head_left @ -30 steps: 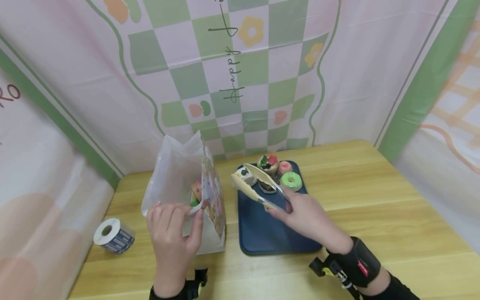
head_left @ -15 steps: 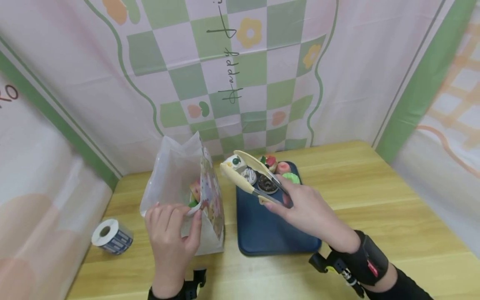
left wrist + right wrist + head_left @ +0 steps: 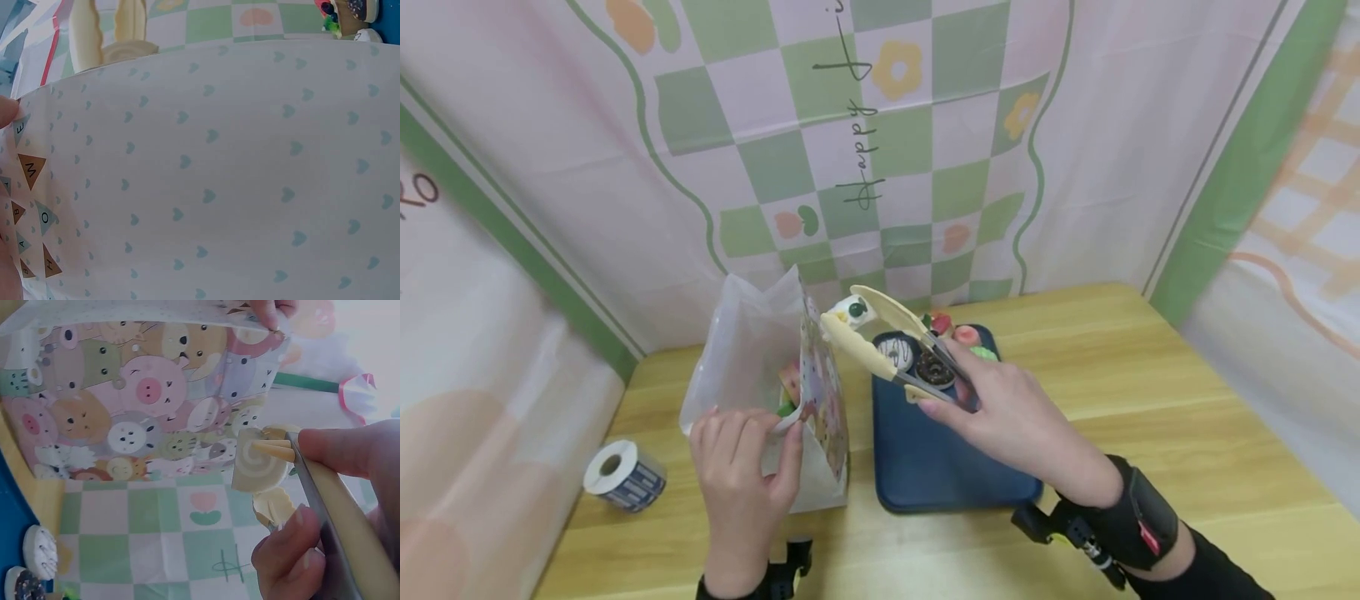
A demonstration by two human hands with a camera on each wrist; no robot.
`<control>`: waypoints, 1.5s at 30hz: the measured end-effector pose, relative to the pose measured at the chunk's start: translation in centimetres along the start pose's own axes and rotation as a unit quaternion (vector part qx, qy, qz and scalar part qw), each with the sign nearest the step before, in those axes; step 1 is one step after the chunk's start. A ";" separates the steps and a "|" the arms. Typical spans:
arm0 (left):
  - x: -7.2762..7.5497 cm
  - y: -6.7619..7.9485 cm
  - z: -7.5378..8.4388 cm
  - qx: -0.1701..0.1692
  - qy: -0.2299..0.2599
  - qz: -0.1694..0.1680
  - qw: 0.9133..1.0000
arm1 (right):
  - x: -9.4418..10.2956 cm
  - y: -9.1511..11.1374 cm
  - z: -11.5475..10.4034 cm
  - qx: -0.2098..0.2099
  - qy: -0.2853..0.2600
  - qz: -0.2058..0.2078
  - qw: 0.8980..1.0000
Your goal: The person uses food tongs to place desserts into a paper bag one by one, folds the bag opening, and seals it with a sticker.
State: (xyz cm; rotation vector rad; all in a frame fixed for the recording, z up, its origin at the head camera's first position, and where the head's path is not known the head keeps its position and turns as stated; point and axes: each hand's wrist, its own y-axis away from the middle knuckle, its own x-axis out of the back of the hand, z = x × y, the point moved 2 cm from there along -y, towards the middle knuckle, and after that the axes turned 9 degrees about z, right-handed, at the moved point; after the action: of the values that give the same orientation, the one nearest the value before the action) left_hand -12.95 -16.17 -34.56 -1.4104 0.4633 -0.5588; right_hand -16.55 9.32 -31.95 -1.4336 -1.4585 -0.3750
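My left hand (image 3: 741,467) pinches the near rim of a paper bag (image 3: 826,400) printed with cartoon animals, its mouth spread wide. Pink and green items show inside it. With my right hand (image 3: 1018,421) I grip food tongs (image 3: 859,348) with cream tips and metal arms. Between their tips is a small toy cake (image 3: 852,311), white on top with a green berry; the right wrist view shows a swirl on the side of this cake roll (image 3: 253,467). The cake hangs just right of the bag's upper edge, past the tray's left edge.
A dark blue tray (image 3: 955,467) bears a white-iced donut (image 3: 895,352), a chocolate donut (image 3: 933,369), a fruit tart (image 3: 941,323), a pink sweet (image 3: 967,336) and a partly hidden green donut (image 3: 984,353). A label roll (image 3: 625,475) stands left of the bag. A printed curtain (image 3: 895,200) hangs behind.
The tongs with the cake have risen off the tray and moved left towards the bag, uncovering the white-iced and chocolate donuts. My left hand and the bag have stayed put.
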 end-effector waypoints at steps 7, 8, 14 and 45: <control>0.0 0.1 0.0 -0.005 -0.001 0.004 1.000 | 0.4 -0.2 -0.9 0.023 -0.014 0.018 0.999; 0.0 0.2 0.0 -0.004 -0.001 0.003 1.000 | 0.5 -0.2 -1.1 0.025 -0.015 0.019 0.999; 0.1 0.2 0.0 -0.002 -0.001 -0.001 1.000 | 0.8 -0.5 -1.6 0.029 -0.032 0.017 0.999; 0.0 0.0 0.1 -0.004 -0.004 -0.001 1.000 | 0.2 -2.5 -5.8 0.090 -0.048 -0.018 0.995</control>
State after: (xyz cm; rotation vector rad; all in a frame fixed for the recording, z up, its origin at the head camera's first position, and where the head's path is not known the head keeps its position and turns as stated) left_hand -12.88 -16.11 -34.53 -1.4207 0.4576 -0.5529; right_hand -16.25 4.25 -28.16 -1.2961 -1.5560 -0.1941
